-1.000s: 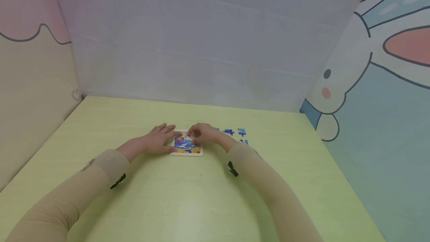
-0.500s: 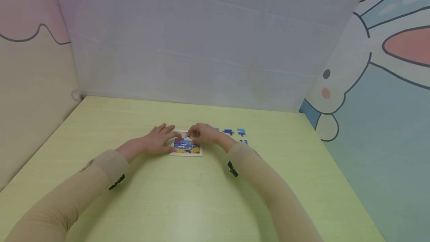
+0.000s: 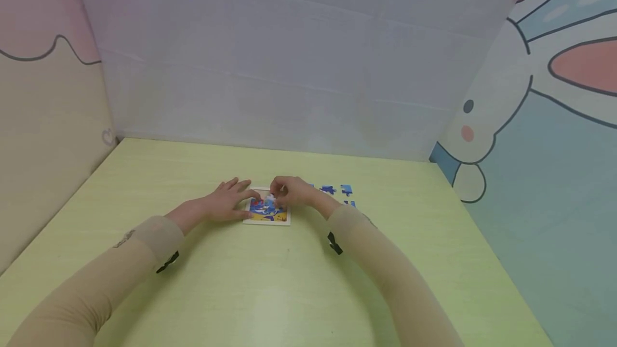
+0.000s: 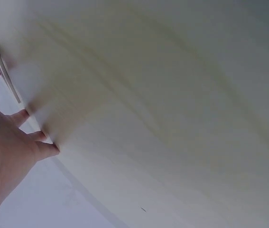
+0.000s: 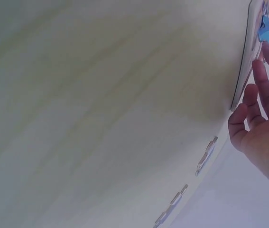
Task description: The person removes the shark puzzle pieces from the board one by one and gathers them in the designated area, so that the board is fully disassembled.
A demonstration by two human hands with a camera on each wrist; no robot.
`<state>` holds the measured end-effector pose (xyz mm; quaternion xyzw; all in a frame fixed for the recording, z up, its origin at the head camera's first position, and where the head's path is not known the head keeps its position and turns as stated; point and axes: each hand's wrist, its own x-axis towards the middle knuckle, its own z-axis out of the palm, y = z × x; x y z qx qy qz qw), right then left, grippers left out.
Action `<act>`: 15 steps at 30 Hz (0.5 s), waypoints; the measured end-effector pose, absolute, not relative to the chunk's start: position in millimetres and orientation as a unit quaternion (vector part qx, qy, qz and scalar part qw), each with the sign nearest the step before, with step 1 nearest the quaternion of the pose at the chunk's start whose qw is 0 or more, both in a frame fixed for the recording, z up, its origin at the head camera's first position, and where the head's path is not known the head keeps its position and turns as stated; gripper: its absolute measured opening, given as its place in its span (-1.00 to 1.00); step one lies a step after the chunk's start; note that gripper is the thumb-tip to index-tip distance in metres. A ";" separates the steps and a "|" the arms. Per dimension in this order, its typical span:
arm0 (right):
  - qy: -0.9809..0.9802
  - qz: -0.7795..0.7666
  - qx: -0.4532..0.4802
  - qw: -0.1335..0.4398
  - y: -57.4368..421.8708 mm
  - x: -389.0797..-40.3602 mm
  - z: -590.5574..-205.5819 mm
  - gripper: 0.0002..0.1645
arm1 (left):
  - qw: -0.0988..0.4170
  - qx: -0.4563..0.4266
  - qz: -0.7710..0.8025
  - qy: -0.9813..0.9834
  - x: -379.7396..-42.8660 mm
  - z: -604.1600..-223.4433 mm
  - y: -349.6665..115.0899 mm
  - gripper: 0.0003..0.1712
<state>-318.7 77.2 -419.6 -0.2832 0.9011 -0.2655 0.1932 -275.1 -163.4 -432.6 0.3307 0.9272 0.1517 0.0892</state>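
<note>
A white-framed jigsaw puzzle with a blue, yellow and red picture lies on the table, and its upper part shows bare backing. My left hand rests at its left side, fingers spread, thumb and index finger on the frame. In the left wrist view, the other fingertips of that hand touch the tabletop. Over the puzzle's upper right, my right hand pinches a light-blue jigsaw piece between thumb and fingers. The piece is tilted, and the fingers partly cover it.
Several loose jigsaw pieces lie on the yellow-green table to the right of the puzzle, some partly hidden by the right hand and wrist. A pale wall stands behind, with painted panels at the sides.
The light-blue piece has shifted and tilted slightly in my right fingers. Both hands stay in almost the same place, the left one holding still on the frame.
</note>
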 end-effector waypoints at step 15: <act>0.902 -0.252 -0.306 0.172 90.0 -314.2 -399.9 -0.76 | 0.095 0.327 0.138 0.930 -276.2 -431.6 -162.2 -0.45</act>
